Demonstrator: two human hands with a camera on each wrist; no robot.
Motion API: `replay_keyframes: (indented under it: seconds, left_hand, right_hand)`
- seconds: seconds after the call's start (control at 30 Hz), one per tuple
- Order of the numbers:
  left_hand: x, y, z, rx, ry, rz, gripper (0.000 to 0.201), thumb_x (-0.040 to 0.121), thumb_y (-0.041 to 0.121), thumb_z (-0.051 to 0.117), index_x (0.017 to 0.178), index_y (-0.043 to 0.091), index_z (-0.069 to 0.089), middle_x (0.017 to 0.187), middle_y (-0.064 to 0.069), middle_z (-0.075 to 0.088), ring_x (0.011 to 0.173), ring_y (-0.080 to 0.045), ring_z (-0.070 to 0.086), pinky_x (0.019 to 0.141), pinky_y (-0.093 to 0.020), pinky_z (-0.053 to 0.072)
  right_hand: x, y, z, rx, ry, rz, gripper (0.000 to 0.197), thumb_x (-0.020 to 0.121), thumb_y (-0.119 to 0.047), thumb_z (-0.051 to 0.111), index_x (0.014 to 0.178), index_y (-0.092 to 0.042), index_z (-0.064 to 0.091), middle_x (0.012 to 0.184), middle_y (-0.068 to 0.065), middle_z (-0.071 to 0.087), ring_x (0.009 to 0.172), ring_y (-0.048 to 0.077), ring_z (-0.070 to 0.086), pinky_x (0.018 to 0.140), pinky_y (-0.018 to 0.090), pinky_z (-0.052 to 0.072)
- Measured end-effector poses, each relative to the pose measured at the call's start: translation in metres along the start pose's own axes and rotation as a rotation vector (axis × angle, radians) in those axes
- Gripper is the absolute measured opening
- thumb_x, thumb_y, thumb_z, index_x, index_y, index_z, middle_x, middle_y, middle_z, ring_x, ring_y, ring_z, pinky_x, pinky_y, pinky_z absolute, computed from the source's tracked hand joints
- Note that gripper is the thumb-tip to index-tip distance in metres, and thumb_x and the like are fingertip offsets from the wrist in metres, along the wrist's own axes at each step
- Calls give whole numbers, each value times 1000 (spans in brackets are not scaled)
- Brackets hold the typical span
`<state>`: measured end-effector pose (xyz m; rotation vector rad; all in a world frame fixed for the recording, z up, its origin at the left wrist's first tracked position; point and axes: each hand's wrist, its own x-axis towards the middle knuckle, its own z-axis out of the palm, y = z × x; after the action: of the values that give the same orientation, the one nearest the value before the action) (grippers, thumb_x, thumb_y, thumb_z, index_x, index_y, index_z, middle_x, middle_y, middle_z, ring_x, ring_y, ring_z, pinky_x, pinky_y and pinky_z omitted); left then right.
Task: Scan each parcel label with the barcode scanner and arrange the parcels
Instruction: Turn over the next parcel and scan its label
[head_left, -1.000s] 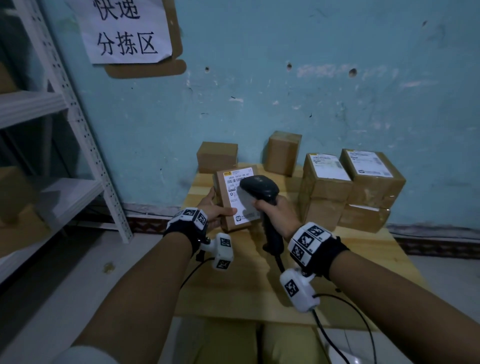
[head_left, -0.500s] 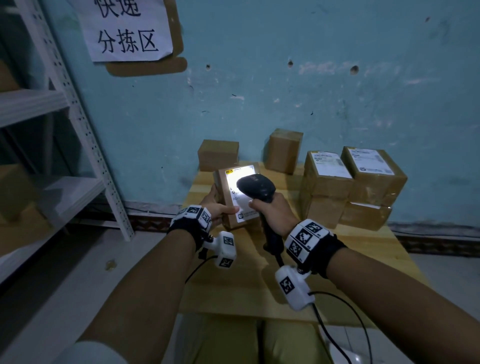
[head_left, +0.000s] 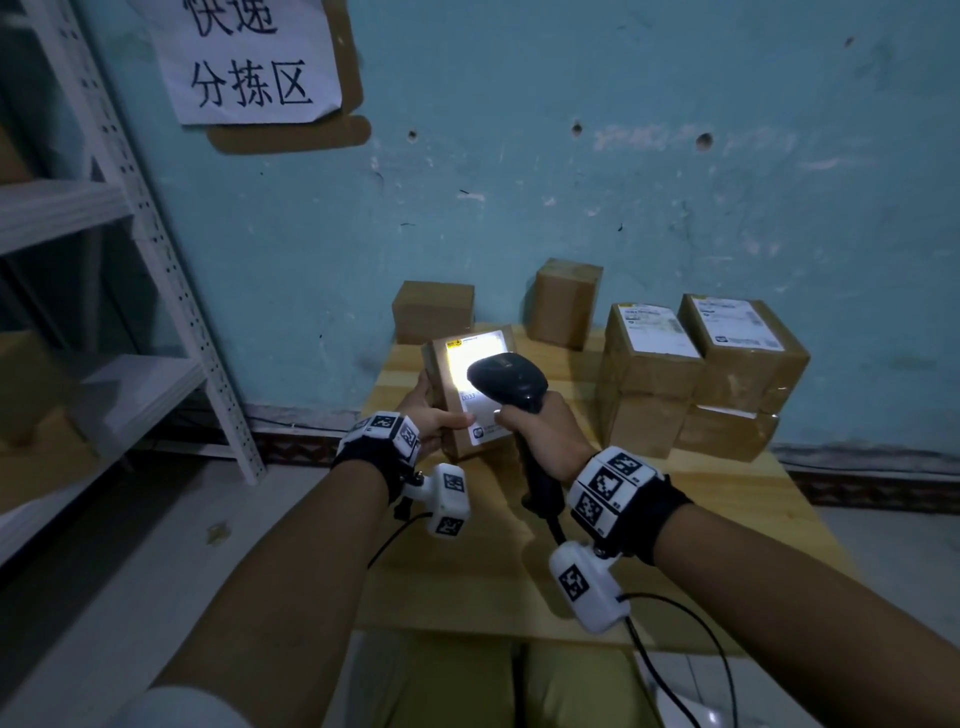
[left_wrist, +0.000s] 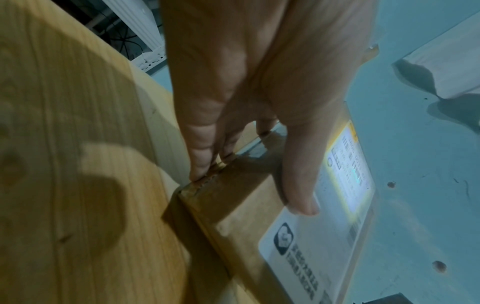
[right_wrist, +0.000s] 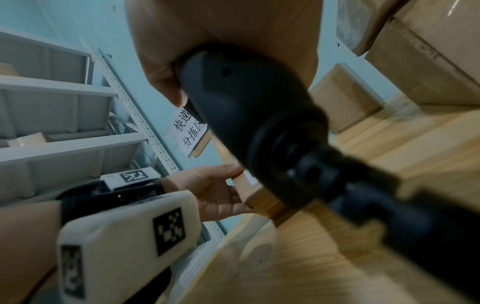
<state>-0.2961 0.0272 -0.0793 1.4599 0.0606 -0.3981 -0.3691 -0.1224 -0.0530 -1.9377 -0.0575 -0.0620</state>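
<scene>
R hand (head_left: 545, 434) gripping scanner (head_left: 511, 379), lighting label on parcel (head_left: 452, 410) L hand (head_left: 434, 421) is holding; four stacked, two unlabelled-looking parcels waiting.

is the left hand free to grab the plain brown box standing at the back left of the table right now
Probably not yet. The left hand has its grip on the labelled brown cardboard parcel under the black barcode scanner. The plain brown box sits just behind with nothing between, so it looks reachable once that parcel is set down.

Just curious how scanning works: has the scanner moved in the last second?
No; against the stacked parcels the scanner keeps its place, but its light now hits the label.
</scene>
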Motion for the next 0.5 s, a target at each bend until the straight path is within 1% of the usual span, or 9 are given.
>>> replay_keyframes:
  seconds: [0.13,0.27,0.3,0.33,0.4,0.43,0.47,0.5]
  left_hand:
    - [0,-1,1,-12,-2,9,90,76,-19,60,142,33,28,131,-24,51,118,-42,53,80,-47,50]
    - [0,-2,1,6,20,5,92,74,-18,62,142,34,27,135,-23,49,119,-42,52,76,-47,53]
    - [-3,1,2,16,16,-4,92,74,-17,63,143,33,26,136,-22,49,119,-42,52,76,-47,54]
    - [-5,2,3,31,17,-2,92,75,-17,63,144,31,24,137,-20,48,120,-41,51,77,-46,55]
    - [-12,6,7,88,40,27,87,78,-16,60,145,24,22,136,-16,49,122,-38,49,72,-36,55]
    - [-15,7,8,101,54,36,85,80,-15,59,146,21,20,135,-16,50,123,-37,49,71,-32,52]
    - [-16,8,8,104,62,45,83,81,-15,59,146,20,20,135,-16,50,124,-35,49,72,-31,50]
    - [-16,8,8,101,62,46,82,81,-15,58,145,20,21,135,-15,51,123,-33,50,74,-31,50]
  right_hand:
    - [-4,-2,-2,19,-9,-9,20,83,-11,59,65,-18,53,61,-1,50,63,14,48,68,31,38]
    - [-11,-1,-6,33,-8,-14,19,84,-10,59,66,-15,54,60,1,48,61,16,47,68,32,37]
    - [-12,-1,-7,29,-14,-22,17,84,-10,59,68,-14,54,61,1,49,61,16,47,68,33,37]
    - [-14,0,-7,28,-19,-28,15,84,-10,59,70,-14,55,62,2,50,62,17,48,69,34,38]
    - [-15,0,-8,26,-19,-30,10,84,-12,60,75,-15,58,70,5,56,67,17,52,71,36,40]
    - [-15,0,-8,27,-15,-25,8,84,-13,61,77,-17,60,74,6,59,70,18,53,72,36,41]
    - [-15,0,-8,30,-8,-18,7,83,-13,62,78,-18,61,74,5,60,70,17,54,71,35,41]
    - [-15,0,-8,35,-1,-12,7,83,-13,62,77,-18,61,71,3,59,67,16,53,69,34,40]
